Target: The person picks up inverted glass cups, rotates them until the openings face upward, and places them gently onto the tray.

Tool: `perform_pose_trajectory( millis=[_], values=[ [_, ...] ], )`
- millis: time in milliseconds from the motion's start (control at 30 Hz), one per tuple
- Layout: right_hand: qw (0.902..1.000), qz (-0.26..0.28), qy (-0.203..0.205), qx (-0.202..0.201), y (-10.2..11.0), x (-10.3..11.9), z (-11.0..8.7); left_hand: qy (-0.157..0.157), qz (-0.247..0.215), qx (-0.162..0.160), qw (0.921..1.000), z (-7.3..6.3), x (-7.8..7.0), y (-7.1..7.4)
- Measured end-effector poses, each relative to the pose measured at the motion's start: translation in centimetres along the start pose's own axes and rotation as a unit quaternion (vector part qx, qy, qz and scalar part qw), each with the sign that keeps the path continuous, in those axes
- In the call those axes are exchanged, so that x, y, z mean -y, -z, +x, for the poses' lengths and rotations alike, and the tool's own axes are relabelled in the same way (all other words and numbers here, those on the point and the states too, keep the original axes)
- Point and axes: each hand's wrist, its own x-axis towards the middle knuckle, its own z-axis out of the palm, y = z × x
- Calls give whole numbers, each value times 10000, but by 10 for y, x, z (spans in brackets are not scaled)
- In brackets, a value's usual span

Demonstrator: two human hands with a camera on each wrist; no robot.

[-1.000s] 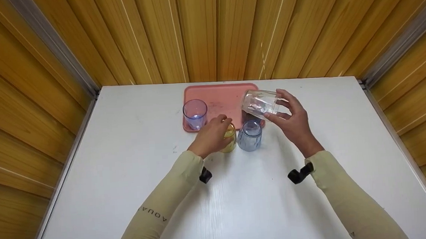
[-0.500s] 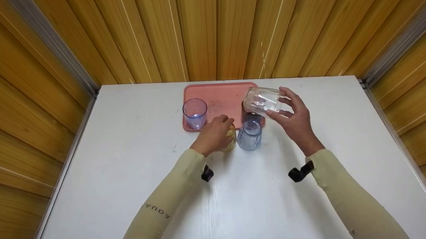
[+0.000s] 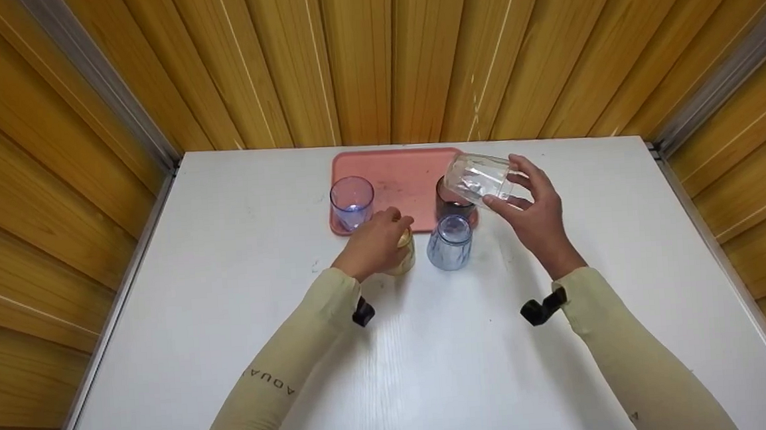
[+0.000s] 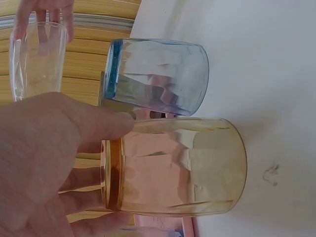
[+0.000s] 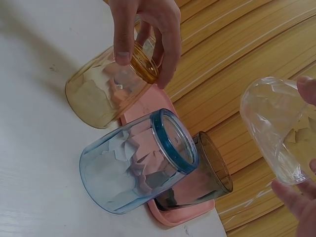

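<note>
My left hand (image 3: 373, 243) grips an upside-down yellow glass (image 4: 212, 168) by its base end, thumb on one side and fingers on the other. The glass stands mouth down on the white table. My right hand (image 3: 537, 212) holds a clear glass (image 3: 479, 177) in the air, tilted nearly sideways, over the tray's right edge. Between the hands a blue glass (image 3: 450, 245) stands upside down on the table, apart from the yellow one. Behind it is a dark grey glass (image 5: 200, 177), upright on the tray and partly hidden in the head view.
A pink tray (image 3: 400, 171) lies near the table's back edge. An upright purple glass (image 3: 352, 205) stands at its left end, close to my left hand. Wood-patterned walls (image 3: 360, 57) enclose the back and sides of the white table (image 3: 432, 371).
My left hand has drawn the yellow glass a little left, widening its gap from the blue glass. My right hand has shifted slightly right with the clear glass, uncovering more of the dark glass.
</note>
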Motion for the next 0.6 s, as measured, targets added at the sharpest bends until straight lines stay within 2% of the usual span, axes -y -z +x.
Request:
perform_pose_trajectory(
  millis=[233,433,600],
  values=[
    [9999,-44,16,-117,-1,-4,2,-57,75,94,9999,-4,3,5],
    [9998,-82,66,-171,0,-5,3,-133,181,112,9997,-3,3,8],
    [9999,-116,-18,-111,0,8,1,-2,-32,141,9999,-1,0,11]
  ],
)
